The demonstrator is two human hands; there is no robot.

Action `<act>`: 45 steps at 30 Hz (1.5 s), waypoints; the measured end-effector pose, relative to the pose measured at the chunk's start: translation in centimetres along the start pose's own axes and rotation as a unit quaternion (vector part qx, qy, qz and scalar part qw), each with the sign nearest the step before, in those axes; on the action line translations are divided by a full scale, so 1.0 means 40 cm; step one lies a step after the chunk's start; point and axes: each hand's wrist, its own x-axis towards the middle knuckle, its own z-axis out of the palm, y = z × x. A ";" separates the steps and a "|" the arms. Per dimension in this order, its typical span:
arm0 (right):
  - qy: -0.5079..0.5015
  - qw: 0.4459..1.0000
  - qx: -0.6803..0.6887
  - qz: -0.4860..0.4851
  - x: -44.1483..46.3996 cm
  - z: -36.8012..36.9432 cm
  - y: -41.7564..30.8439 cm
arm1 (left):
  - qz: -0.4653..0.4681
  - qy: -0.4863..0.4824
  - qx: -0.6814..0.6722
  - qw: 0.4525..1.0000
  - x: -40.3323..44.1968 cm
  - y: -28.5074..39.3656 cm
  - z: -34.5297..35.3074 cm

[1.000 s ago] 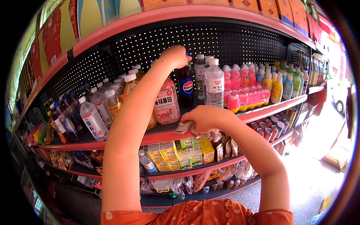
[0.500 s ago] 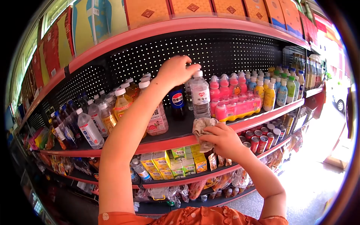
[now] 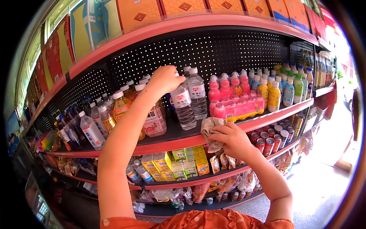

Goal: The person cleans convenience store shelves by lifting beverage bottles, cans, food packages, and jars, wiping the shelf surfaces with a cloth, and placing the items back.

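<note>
My left hand (image 3: 164,80) is closed round the cap of a clear water bottle (image 3: 183,105), which leans on the upper drink shelf (image 3: 171,144). Just right of it stands another water bottle (image 3: 198,95), with a third cap behind. My right hand (image 3: 232,139) grips a crumpled beige cloth (image 3: 212,131) against the shelf's red front edge. A pink juice bottle (image 3: 155,122) is left of the held bottle, and a dark Pepsi bottle is mostly hidden between them.
Pink bottles in a pack (image 3: 238,107) stand right of the cloth, beside yellow and blue bottles (image 3: 273,97). More bottles (image 3: 91,129) line the left side. Below are drink cartons (image 3: 177,168) and cans (image 3: 268,145); orange boxes (image 3: 225,5) stand above.
My left hand has moved from the Pepsi bottle to a water bottle and shifted it left, tilting it. My right hand has moved right with the cloth along the shelf edge.
</note>
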 end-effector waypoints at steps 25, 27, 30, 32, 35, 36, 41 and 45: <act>-0.026 0.999 0.042 0.022 0.041 -0.003 -0.003 | 0.068 -0.001 0.005 0.998 0.204 0.083 0.124; -0.062 0.996 0.042 0.051 0.068 -0.009 -0.011 | 0.039 0.040 -0.034 0.998 0.184 0.100 0.078; -0.031 0.986 0.128 0.101 0.135 -0.001 0.000 | 0.040 0.093 -0.045 0.994 0.185 0.093 0.010; 0.076 0.991 0.076 0.078 0.194 0.030 0.002 | 0.061 0.147 -0.045 0.986 0.187 0.074 -0.026; -0.002 0.997 -0.031 0.066 0.248 0.125 0.037 | 0.071 0.177 -0.063 0.980 0.179 0.053 -0.061; -0.118 0.987 -0.056 0.090 0.267 0.170 0.061 | 0.064 0.156 -0.074 0.983 0.172 0.055 -0.076; -0.309 0.925 -0.039 0.216 0.385 0.184 0.075 | 0.078 0.139 -0.115 0.981 0.122 0.049 -0.102; -0.378 0.859 0.012 0.346 0.422 0.111 0.021 | 0.081 0.134 -0.129 0.979 0.097 0.051 -0.106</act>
